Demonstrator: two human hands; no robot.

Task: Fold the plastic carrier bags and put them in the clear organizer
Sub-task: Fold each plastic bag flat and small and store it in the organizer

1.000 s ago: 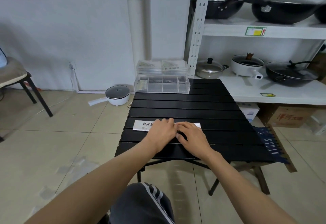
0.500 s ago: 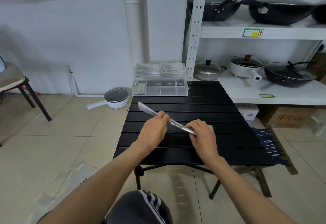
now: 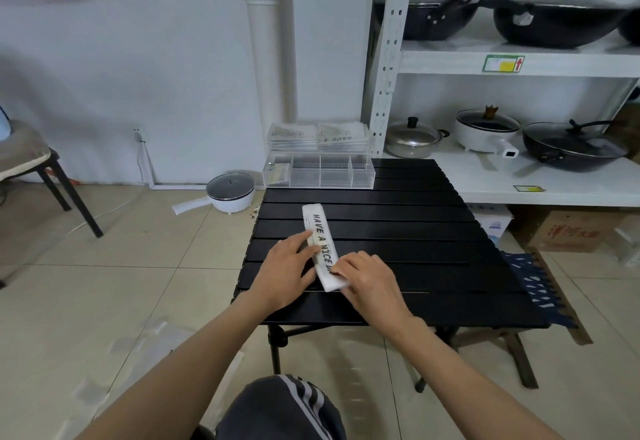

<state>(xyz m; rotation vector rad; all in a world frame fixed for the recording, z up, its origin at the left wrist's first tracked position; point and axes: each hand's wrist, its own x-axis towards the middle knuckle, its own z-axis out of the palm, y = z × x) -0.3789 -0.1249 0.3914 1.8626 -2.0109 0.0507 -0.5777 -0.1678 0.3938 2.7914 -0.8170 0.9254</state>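
Bag, white, folded into a long strip printed "HAVE A NICE", flat on black slatted table. Left hand flat, fingers straight, pressing its middle; right hand flat over near end. Clear organizer at far table edge.

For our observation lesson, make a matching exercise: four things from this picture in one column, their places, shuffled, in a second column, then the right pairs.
Things
1. folded bag
2. clear organizer
3. white saucepan
4. chair

Places
A. far left edge of the picture
B. far end of the black table
C. under both hands on the table
D. on the floor left of the table

Pairs: 1-C, 2-B, 3-D, 4-A
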